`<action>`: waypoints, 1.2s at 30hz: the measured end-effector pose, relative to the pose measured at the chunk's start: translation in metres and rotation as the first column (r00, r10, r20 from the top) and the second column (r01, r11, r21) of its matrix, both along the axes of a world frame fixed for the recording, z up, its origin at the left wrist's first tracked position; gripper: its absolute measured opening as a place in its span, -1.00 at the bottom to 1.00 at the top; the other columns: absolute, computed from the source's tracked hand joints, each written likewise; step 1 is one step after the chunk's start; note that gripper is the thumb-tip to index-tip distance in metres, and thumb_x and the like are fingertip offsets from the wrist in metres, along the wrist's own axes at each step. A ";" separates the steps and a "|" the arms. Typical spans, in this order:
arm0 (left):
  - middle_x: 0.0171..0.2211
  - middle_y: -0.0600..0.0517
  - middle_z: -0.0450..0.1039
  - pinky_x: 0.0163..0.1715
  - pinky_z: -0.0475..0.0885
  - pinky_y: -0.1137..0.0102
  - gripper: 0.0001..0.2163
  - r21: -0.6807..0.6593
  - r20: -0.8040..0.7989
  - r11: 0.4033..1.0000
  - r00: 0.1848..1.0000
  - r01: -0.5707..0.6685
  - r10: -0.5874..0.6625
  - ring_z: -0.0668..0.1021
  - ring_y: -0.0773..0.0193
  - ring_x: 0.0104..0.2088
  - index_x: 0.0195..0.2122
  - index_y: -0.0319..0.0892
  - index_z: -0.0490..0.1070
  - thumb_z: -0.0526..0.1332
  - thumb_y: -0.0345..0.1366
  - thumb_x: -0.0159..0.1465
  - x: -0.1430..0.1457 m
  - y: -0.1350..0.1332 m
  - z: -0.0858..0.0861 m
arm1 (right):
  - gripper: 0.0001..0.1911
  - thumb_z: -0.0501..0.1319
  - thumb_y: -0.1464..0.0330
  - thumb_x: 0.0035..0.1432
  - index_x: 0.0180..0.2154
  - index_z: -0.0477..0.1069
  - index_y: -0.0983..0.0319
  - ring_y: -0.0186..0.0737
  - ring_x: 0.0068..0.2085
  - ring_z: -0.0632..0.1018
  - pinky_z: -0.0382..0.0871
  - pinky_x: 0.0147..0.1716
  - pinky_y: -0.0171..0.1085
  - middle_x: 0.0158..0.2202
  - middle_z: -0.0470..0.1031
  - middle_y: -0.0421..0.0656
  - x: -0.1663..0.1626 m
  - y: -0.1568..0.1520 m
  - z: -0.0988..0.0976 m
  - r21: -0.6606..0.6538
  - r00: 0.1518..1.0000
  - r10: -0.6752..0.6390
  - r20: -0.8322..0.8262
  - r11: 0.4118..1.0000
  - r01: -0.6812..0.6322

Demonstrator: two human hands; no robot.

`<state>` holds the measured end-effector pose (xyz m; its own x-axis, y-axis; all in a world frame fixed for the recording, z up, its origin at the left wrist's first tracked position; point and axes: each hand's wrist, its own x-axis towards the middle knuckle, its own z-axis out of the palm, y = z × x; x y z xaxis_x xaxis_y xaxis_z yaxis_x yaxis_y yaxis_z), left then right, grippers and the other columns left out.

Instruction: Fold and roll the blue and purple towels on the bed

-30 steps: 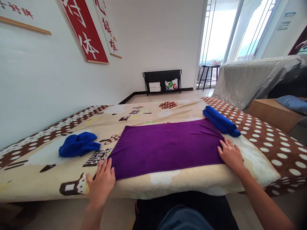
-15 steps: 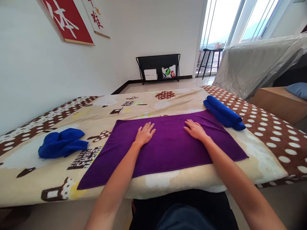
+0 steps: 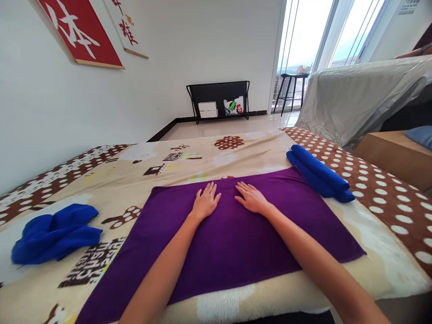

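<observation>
A purple towel (image 3: 232, 243) lies spread out in front of me on a patterned blanket (image 3: 189, 166). My left hand (image 3: 205, 201) rests flat on it, left of its middle near the far edge, fingers stretched. Palm down, my right hand (image 3: 251, 198) lies a short way to the right, also touching the towel with its fingers apart. Neither hand grips anything. To the right of the towel is a rolled blue cloth (image 3: 319, 173). On the left a crumpled blue cloth (image 3: 57, 234) sits apart from the towel.
Beyond the bed stands a black rack (image 3: 218, 101) holding white boxes and a patterned bag. A black stool (image 3: 290, 92) is by the window. At right are a plastic-covered piece of furniture (image 3: 357, 94) and a cardboard box (image 3: 391, 155). Scrolls (image 3: 81, 33) hang on the left wall.
My right hand has slid left across the towel, closer to my left hand. Both hands stay flat. The view has come nearer and tilted slightly, so the towel appears larger.
</observation>
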<state>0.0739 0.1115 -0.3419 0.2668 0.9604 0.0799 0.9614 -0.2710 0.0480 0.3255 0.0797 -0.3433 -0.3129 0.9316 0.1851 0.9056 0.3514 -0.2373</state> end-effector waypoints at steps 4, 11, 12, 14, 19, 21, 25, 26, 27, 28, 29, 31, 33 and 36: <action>0.42 0.05 -0.01 0.35 -0.03 0.11 -0.45 -0.003 0.011 0.996 0.996 -0.086 0.086 0.07 0.21 0.41 0.39 0.00 0.03 -0.19 0.03 0.43 -0.048 0.016 0.004 | -0.39 -0.13 0.01 0.38 0.33 0.16 0.06 -0.25 0.41 0.09 -0.07 0.37 -0.23 0.40 0.06 -0.29 0.046 0.017 -0.001 -0.019 1.000 -0.018 -0.006 1.000 0.018; 0.42 -0.16 -0.05 0.32 0.00 -0.04 -0.32 0.036 0.015 0.906 0.907 -0.421 0.421 0.06 0.05 0.41 0.40 -0.32 -0.01 -0.23 0.03 0.39 -0.185 0.035 0.006 | -0.33 -0.13 0.07 0.34 0.34 0.13 0.28 -0.09 0.42 0.05 -0.05 0.39 -0.05 0.41 0.04 -0.04 0.215 0.035 -0.023 -0.027 0.933 -0.360 -0.003 0.933 0.360; 0.42 -0.17 -0.04 0.32 0.00 -0.03 -0.30 0.051 0.016 0.894 0.896 -0.444 0.444 0.06 0.05 0.41 0.40 -0.34 -0.01 -0.23 0.06 0.38 -0.189 0.037 0.002 | -0.32 -0.12 0.06 0.33 0.34 0.13 0.28 -0.11 0.42 0.05 -0.06 0.39 -0.08 0.41 0.04 -0.05 0.221 0.038 -0.027 -0.022 0.930 -0.366 -0.004 0.930 0.366; 0.42 -0.20 -0.04 0.32 0.01 -0.04 -0.26 0.073 0.015 0.873 0.876 -0.482 0.483 0.06 0.04 0.41 0.39 -0.39 -0.01 -0.25 0.09 0.36 -0.190 0.038 -0.006 | -0.31 -0.11 0.05 0.33 0.33 0.12 0.30 -0.11 0.42 0.05 -0.08 0.40 -0.10 0.41 0.04 -0.04 0.223 0.046 -0.035 -0.011 0.925 -0.380 -0.009 0.925 0.380; 0.42 -0.21 -0.06 0.32 0.01 -0.05 -0.24 0.073 -0.012 0.858 0.859 -0.509 0.511 0.03 0.03 0.42 0.39 -0.41 -0.01 -0.27 0.09 0.36 -0.189 0.035 -0.011 | -0.26 -0.13 0.03 0.33 0.31 0.15 0.41 -0.07 0.42 0.05 -0.09 0.40 -0.10 0.38 0.10 0.06 0.221 0.064 -0.045 -0.004 0.907 -0.421 -0.028 0.907 0.421; 0.42 -0.19 -0.07 0.32 0.02 -0.03 -0.25 0.069 -0.019 0.860 0.861 -0.506 0.508 0.03 0.05 0.42 0.39 -0.40 -0.01 -0.28 0.09 0.35 -0.191 0.033 -0.011 | -0.27 -0.13 0.03 0.33 0.31 0.16 0.39 -0.08 0.42 0.06 -0.09 0.40 -0.11 0.37 0.12 0.03 0.226 0.070 -0.047 -0.006 0.904 -0.425 -0.038 0.905 0.426; 0.43 -0.17 -0.07 0.32 0.01 -0.01 -0.25 0.076 -0.026 0.862 0.863 -0.501 0.504 0.03 0.07 0.42 0.39 -0.37 -0.01 -0.29 0.10 0.36 -0.195 0.033 -0.012 | -0.30 -0.13 0.03 0.34 0.29 0.21 0.35 -0.12 0.41 0.09 -0.05 0.39 -0.14 0.35 0.18 0.00 0.235 0.077 -0.050 -0.002 0.911 -0.409 -0.053 0.912 0.409; 0.43 -0.16 -0.07 0.33 0.01 -0.01 -0.25 0.078 -0.025 0.865 0.866 -0.496 0.499 0.03 0.08 0.42 0.39 -0.37 -0.01 -0.29 0.10 0.36 -0.196 0.033 -0.013 | -0.30 -0.13 0.03 0.34 0.28 0.22 0.35 -0.12 0.41 0.09 -0.05 0.39 -0.14 0.35 0.18 0.00 0.237 0.079 -0.051 -0.001 0.913 -0.404 -0.054 0.914 0.405; 0.43 -0.16 -0.07 0.33 0.01 -0.01 -0.25 0.080 -0.024 0.867 0.869 -0.491 0.495 0.04 0.07 0.42 0.39 -0.36 -0.01 -0.29 0.10 0.36 -0.196 0.034 -0.013 | -0.30 -0.13 0.03 0.34 0.28 0.22 0.36 -0.11 0.41 0.10 -0.05 0.39 -0.13 0.35 0.19 0.01 0.238 0.081 -0.052 -0.001 0.915 -0.400 -0.053 0.916 0.401; 0.43 -0.16 -0.07 0.33 0.01 0.00 -0.25 0.080 -0.023 0.870 0.871 -0.487 0.490 0.04 0.07 0.42 0.39 -0.36 -0.01 -0.28 0.11 0.36 -0.197 0.034 -0.013 | -0.30 -0.13 0.04 0.34 0.28 0.22 0.37 -0.10 0.41 0.10 -0.06 0.40 -0.13 0.35 0.19 0.02 0.239 0.083 -0.053 0.000 0.916 -0.397 -0.051 0.917 0.398; 0.43 -0.16 -0.07 0.33 0.01 0.00 -0.25 0.078 -0.023 0.872 0.873 -0.484 0.487 0.04 0.07 0.42 0.39 -0.36 0.00 -0.28 0.11 0.36 -0.198 0.034 -0.014 | -0.30 -0.13 0.04 0.34 0.28 0.22 0.38 -0.10 0.41 0.10 -0.07 0.40 -0.13 0.34 0.19 0.03 0.240 0.085 -0.054 -0.001 0.918 -0.395 -0.048 0.919 0.395; 0.43 -0.16 -0.07 0.32 0.01 0.00 -0.26 0.073 -0.022 0.873 0.875 -0.481 0.484 0.05 0.07 0.42 0.39 -0.35 0.00 -0.26 0.10 0.36 -0.199 0.035 -0.013 | -0.31 -0.12 0.05 0.34 0.27 0.23 0.39 -0.08 0.41 0.10 -0.08 0.40 -0.12 0.34 0.19 0.04 0.241 0.089 -0.055 -0.003 0.920 -0.389 -0.042 0.921 0.390; 0.42 -0.16 -0.06 0.32 0.01 -0.01 -0.27 0.068 -0.017 0.874 0.875 -0.482 0.484 0.06 0.07 0.41 0.39 -0.34 0.00 -0.26 0.10 0.36 -0.200 0.036 -0.011 | -0.33 -0.10 0.06 0.34 0.26 0.25 0.36 -0.07 0.40 0.10 -0.07 0.39 -0.10 0.34 0.20 0.03 0.243 0.095 -0.055 -0.004 0.923 -0.383 -0.037 0.924 0.383; 0.42 -0.14 -0.05 0.32 0.01 -0.02 -0.27 0.055 -0.006 0.872 0.873 -0.486 0.487 0.07 0.08 0.41 0.40 -0.33 0.00 -0.26 0.10 0.36 -0.201 0.036 -0.010 | -0.38 -0.08 0.08 0.33 0.23 0.30 0.31 -0.06 0.39 0.13 -0.02 0.38 -0.07 0.32 0.24 0.01 0.248 0.104 -0.055 -0.010 0.927 -0.374 -0.035 0.927 0.374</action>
